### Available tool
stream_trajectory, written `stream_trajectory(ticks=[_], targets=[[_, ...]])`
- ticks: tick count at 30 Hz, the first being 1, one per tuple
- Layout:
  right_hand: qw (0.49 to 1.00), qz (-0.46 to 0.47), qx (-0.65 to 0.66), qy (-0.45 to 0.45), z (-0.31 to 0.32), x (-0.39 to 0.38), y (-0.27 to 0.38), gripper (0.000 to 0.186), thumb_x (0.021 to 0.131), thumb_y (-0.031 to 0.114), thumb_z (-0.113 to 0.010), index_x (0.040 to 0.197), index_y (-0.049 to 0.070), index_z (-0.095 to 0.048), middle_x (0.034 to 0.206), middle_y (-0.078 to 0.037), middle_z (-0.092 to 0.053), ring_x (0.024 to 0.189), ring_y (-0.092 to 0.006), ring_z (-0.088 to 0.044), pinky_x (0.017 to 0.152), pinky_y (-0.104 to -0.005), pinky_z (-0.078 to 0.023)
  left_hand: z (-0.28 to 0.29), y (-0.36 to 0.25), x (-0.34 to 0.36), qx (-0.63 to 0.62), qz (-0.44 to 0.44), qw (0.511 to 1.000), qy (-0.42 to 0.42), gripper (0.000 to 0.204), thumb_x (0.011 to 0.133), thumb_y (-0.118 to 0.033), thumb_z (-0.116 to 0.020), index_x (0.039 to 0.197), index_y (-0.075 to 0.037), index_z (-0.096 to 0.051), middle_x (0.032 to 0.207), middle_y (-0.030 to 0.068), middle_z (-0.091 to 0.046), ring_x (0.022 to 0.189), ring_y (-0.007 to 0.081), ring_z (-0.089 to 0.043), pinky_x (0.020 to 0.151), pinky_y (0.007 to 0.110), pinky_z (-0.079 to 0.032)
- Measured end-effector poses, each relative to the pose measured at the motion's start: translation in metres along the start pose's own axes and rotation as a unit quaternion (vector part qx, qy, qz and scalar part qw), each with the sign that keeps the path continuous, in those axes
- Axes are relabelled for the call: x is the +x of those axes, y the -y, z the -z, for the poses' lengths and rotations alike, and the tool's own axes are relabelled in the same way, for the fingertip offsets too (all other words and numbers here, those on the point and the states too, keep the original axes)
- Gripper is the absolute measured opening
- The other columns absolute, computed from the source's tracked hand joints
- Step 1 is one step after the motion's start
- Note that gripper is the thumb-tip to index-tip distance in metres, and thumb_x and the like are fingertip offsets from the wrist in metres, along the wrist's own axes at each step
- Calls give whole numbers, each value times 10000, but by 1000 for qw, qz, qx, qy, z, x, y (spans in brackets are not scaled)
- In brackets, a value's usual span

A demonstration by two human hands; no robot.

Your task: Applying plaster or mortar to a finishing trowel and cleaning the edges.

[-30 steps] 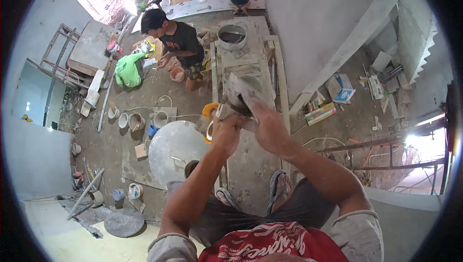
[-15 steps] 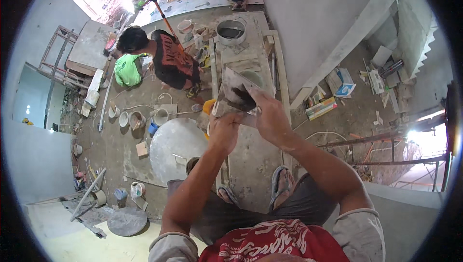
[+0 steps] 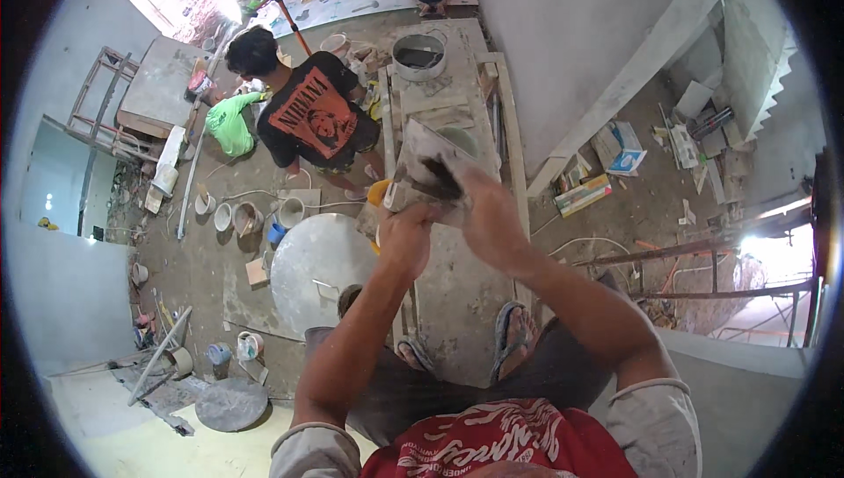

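My left hand (image 3: 407, 236) is closed around the near edge of a flat grey plastering blade (image 3: 415, 154), held tilted above a plank bench. Its grip hides any handle. A dark patch, smear or shadow, lies on the blade's face. My right hand (image 3: 494, 221) is closed at the blade's right side, slightly blurred; what its fingers hold is hidden. Directly behind the blade sits a round tub (image 3: 459, 140) on the bench, partly covered. Something yellow (image 3: 378, 193) shows beside my left hand.
The plank bench (image 3: 457, 302) runs away from my feet, with a white bucket of grey mix (image 3: 419, 58) at its far end. A round metal lid (image 3: 322, 263) and several small buckets lie left. A co-worker in a black T-shirt (image 3: 321, 113) is near the bench; another wears green (image 3: 230, 124).
My right hand has shifted slightly left and down along the blade. The co-worker in black has turned and straightened, showing more of their back. My left hand keeps its place.
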State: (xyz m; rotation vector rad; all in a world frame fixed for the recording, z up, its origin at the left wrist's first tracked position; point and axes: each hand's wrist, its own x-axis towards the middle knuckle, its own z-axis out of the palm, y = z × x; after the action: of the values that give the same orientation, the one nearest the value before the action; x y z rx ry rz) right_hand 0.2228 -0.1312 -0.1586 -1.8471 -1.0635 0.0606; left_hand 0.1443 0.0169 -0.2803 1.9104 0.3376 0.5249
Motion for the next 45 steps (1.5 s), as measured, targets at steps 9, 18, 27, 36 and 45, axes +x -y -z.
stream_trajectory(ticks=[9,18,27,36,45], targets=[[997,-75,-19,4,4,-4,-6,536,777,-105,-479,1311,-69,-511,1292,-290,-542,1207,-459,-517,1025,-469,-428,-10,-92,15,-478,199,853,-62,389,738,111,-502,1112,15,-554,1062,101,-641,979,222,-638,823,324,-518],[997,-66,-37,11,2,0,0,559,811,-97,-451,1368,-46,-467,1283,-303,-542,1233,-452,-502,1044,-455,-416,-8,-88,9,-468,175,864,-57,366,736,84,-519,1090,24,-589,1027,100,-655,952,222,-651,815,313,-515],[997,-78,12,8,7,6,12,530,826,-71,-449,1355,-47,-487,1298,-297,-544,1252,-425,-504,1072,-436,-389,-8,-78,7,-445,181,874,-71,374,736,85,-517,1094,2,-584,1014,77,-644,921,200,-634,810,315,-499],[998,-47,-42,-15,-3,-1,1,519,807,-66,-478,1326,-68,-504,1272,-306,-549,1201,-449,-521,1054,-443,-403,-6,-84,11,-456,198,866,-51,389,741,104,-509,1114,16,-575,1024,80,-646,929,196,-635,812,314,-502],[997,-21,-68,-41,-9,-3,-6,522,793,-64,-509,1315,-59,-516,1253,-303,-559,1218,-442,-513,1035,-455,-415,-4,-84,7,-164,95,982,-16,407,741,113,-524,1134,11,-561,1058,101,-652,973,224,-645,836,322,-513]])
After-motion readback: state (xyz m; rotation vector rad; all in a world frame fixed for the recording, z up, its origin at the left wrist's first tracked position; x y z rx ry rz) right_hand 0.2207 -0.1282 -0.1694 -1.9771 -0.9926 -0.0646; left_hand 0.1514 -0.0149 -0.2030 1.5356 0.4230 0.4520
